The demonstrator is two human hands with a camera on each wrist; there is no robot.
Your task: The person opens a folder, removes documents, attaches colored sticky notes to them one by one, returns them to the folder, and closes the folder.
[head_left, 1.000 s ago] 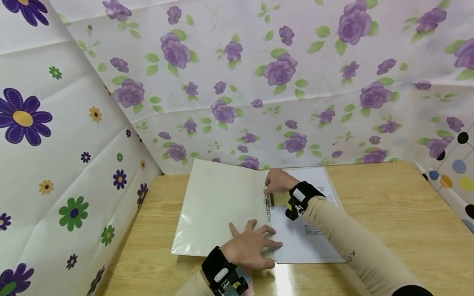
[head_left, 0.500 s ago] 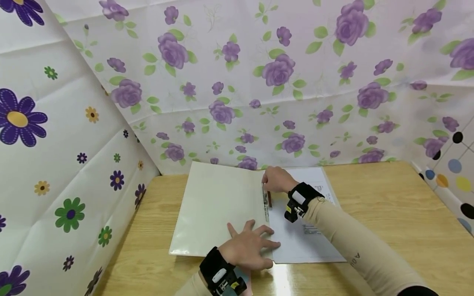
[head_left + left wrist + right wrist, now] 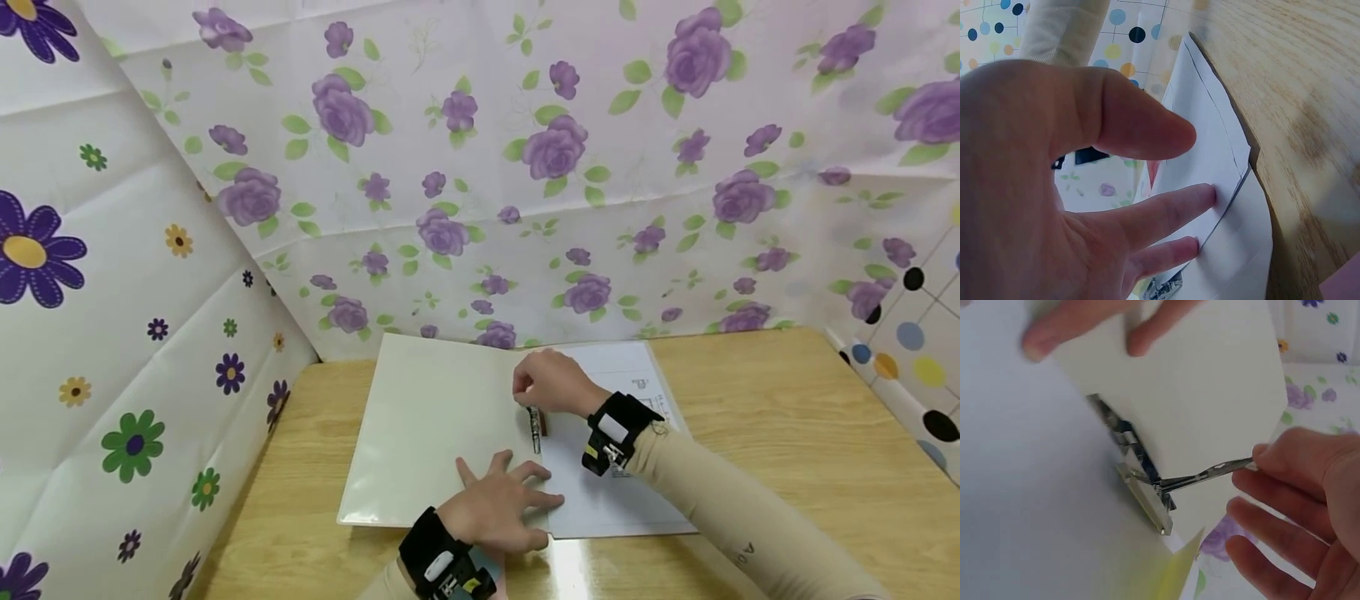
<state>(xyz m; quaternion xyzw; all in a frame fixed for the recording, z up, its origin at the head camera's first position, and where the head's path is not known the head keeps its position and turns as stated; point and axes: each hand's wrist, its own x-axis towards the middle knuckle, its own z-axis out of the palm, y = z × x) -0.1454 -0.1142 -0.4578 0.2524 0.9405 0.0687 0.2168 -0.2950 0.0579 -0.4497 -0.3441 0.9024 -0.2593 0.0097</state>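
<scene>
A white file folder (image 3: pixel 427 433) lies spread on the table, its cover to the left and white printed sheets (image 3: pixel 592 510) on the right. Along its spine runs a metal lever clip (image 3: pixel 535 429). My right hand (image 3: pixel 558 383) is over the clip's far end. In the right wrist view, thumb and forefinger pinch the tip of the raised metal lever (image 3: pixel 1204 476), the other fingers loosely bent. My left hand (image 3: pixel 495 504) rests with spread fingers across the lower spine, fingertips on the cover and the sheet edge.
A yellow sheet (image 3: pixel 1175 575) shows beside the clip in the right wrist view. Pink paper (image 3: pixel 1344 281) lies on the wooden table (image 3: pixel 780 433) near the left wrist. Flower-patterned sheeting (image 3: pixel 480 183) rises behind the table's far edge.
My right hand has shifted a little left and toward me along the spine. The left hand keeps its place on the folder. The whole head view has drifted slightly.
</scene>
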